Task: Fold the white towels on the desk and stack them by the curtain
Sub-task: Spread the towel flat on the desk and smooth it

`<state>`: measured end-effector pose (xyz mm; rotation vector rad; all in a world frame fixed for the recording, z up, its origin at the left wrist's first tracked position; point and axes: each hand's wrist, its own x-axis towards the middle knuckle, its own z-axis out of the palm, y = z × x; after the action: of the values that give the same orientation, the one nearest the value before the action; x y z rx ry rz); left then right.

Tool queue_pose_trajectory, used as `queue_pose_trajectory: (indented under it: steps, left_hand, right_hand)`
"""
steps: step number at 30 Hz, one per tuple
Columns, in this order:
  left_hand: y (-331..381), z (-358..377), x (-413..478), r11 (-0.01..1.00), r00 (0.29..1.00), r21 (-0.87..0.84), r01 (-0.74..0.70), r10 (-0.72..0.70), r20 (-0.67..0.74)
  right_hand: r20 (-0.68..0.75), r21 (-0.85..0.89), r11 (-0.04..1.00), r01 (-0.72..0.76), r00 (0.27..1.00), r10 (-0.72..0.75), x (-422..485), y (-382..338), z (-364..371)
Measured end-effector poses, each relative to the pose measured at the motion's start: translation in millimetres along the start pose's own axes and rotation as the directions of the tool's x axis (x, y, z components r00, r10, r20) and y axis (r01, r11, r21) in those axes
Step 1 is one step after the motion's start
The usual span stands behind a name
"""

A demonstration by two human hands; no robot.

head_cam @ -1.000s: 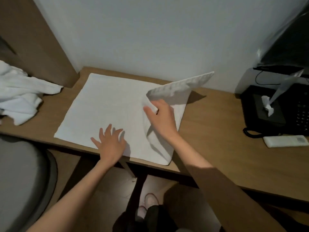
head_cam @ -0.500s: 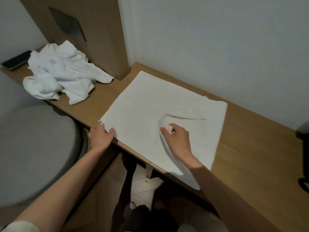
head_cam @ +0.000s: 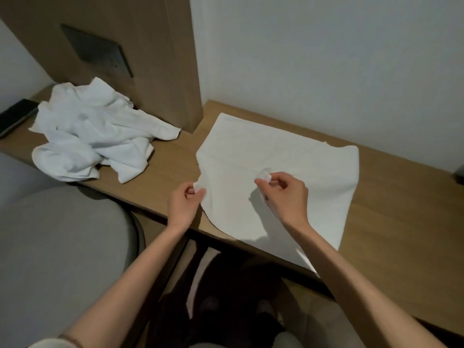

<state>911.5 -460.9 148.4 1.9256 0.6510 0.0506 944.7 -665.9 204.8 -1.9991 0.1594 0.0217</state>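
1. Since half a second ago, the left hand (head_cam: 184, 207) has left the counter's (head_cam: 391, 212) front edge and taken up the white towel's (head_cam: 288, 156) left corner. The right hand (head_cam: 287, 197) has carried its pinch of cloth toward the towel's middle.
2. It is a plain, thin, off-white towel, roughly square and spread mostly flat with faint creases. Its near left corner is raised and curled.
3. It lies on the counter just right of the wooden panel (head_cam: 155, 59), its far left corner near the panel's foot and its near edge hanging over the counter's front.
4. The left fingers (head_cam: 199, 193) press together with the thumb on the raised corner, and the cloth runs away from them to the right.
5. The right fingers (head_cam: 261, 183) are curled, and forefinger and thumb pinch a small nub of cloth lifted off the towel's middle. The flat towel lies beneath and all around that hand.
6. A crumpled towel pile (head_cam: 93, 136) sits left of the panel, well apart from the spread towel.
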Motion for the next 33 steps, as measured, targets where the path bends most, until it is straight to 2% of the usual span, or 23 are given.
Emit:
queue_pose_trajectory:
  steps: [5, 9, 13, 24, 29, 33]
  left_hand:
    - [28.8, -6.2, -2.1, 0.982, 0.968, -0.119, -0.148, 0.168, 0.187]
    - [32.7, -5.9, -13.2, 0.955, 0.921, -0.181, -0.234, 0.278, 0.275]
    - [28.3, -4.3, -18.4, 0.95, 0.919, -0.276, -0.145, 0.233, 0.318]
    - [31.7, -11.9, -12.1, 0.95, 0.85, -0.311, -0.028, 0.186, 0.492]
    - [36.0, -14.0, -13.5, 0.978, 0.79, -0.198, -0.058, 0.166, 0.59]
    - [43.8, -17.3, -12.8, 0.986, 0.725, -0.165, 0.027, 0.094, 0.682]
  right_hand:
    - [-0.004, -0.067, 0.98, 0.186, 0.982, -0.186, -12.3, -19.8, 24.3]
    - [-0.035, -0.165, 0.968, 0.189, 0.98, -0.197, -22.3, -17.8, 39.1]
    - [-0.025, -0.211, 0.959, 0.19, 0.98, -0.199, -30.5, -12.5, 45.4]
    - [0.076, -0.215, 0.908, 0.359, 0.933, -0.351, -42.5, -7.4, 47.3]
    - [0.121, -0.166, 0.926, 0.338, 0.939, -0.321, -44.1, -2.2, 47.0]
    - [0.128, -0.021, 0.97, 0.241, 0.963, -0.237, -46.0, 1.7, 44.4]
